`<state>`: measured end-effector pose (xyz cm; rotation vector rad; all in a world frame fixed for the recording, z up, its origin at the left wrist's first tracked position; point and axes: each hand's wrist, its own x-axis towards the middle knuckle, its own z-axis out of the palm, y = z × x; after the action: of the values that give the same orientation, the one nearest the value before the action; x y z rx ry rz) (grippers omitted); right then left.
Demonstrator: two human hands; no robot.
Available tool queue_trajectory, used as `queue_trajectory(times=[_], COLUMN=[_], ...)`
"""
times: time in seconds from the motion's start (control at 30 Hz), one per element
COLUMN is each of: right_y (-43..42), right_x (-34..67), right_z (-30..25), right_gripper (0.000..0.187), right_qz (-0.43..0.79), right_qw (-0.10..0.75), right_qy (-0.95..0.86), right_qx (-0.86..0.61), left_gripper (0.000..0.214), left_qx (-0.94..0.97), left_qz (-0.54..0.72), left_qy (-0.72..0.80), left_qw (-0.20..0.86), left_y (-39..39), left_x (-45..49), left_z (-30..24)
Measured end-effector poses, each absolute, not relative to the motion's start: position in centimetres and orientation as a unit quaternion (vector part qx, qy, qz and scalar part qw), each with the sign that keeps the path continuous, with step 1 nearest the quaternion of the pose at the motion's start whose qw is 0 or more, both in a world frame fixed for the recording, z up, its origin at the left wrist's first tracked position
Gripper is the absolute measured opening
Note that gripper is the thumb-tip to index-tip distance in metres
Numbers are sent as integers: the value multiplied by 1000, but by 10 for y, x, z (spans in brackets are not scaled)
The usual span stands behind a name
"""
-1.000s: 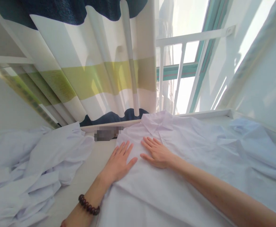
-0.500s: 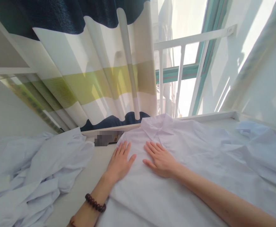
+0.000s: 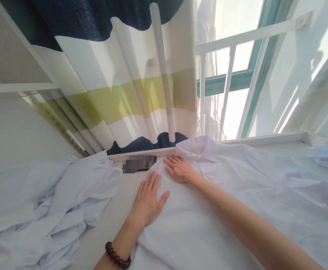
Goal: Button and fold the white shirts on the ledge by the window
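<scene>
A white collared shirt (image 3: 208, 225) lies spread over the white surface, its collar at the far edge. My left hand (image 3: 149, 202) rests flat on the shirt's left side, fingers stretched out and thumb apart. Farther up, just below and left of the collar (image 3: 199, 148), my right hand (image 3: 179, 168) presses flat on the cloth with its fingers extended. Neither hand grips anything. A dark beaded bracelet (image 3: 117, 257) circles my left wrist.
Crumpled white garments (image 3: 54, 210) lie in a heap at left. A dark phone-like object (image 3: 144, 163), partly blurred out, sits by the back ledge. Behind stand a striped curtain (image 3: 141, 93) and a white railing (image 3: 228, 71) before a window.
My right hand has slid up and left over the shirt toward the collar. My left hand stays flat on the shirt's left side. The view has shifted slightly left.
</scene>
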<state>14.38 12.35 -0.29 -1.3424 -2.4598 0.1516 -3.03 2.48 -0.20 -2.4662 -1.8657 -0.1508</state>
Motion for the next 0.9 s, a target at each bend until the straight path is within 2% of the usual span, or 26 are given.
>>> queue_trajectory(times=[0.3, 0.5, 0.6, 0.7, 0.8, 0.9], right_y=[94, 78, 75, 69, 64, 62], right_x=[162, 182, 190, 209, 246, 299], right_z=[8, 1, 3, 11, 23, 35], right_gripper=[55, 58, 55, 45, 40, 44], right_qz=[62, 78, 78, 68, 64, 52], right_qw=[147, 148, 166, 226, 291, 299], right_qy=[-877, -874, -879, -863, -814, -743], right_qx=[-453, -456, -439, -447, -499, -596], left_gripper=[56, 55, 52, 41, 36, 31], left_qx=[-815, -842, -817, -809, -848, -891], left_qz=[-133, -28, 15, 18, -15, -50], left_qy=[-560, -539, -575, -580, -525, -450], left_qw=[-65, -6, 42, 93, 70, 27], left_y=[20, 7, 5, 8, 16, 32], left_x=[-68, -88, -67, -23, 33, 83], left_z=[11, 9, 23, 45, 60, 64])
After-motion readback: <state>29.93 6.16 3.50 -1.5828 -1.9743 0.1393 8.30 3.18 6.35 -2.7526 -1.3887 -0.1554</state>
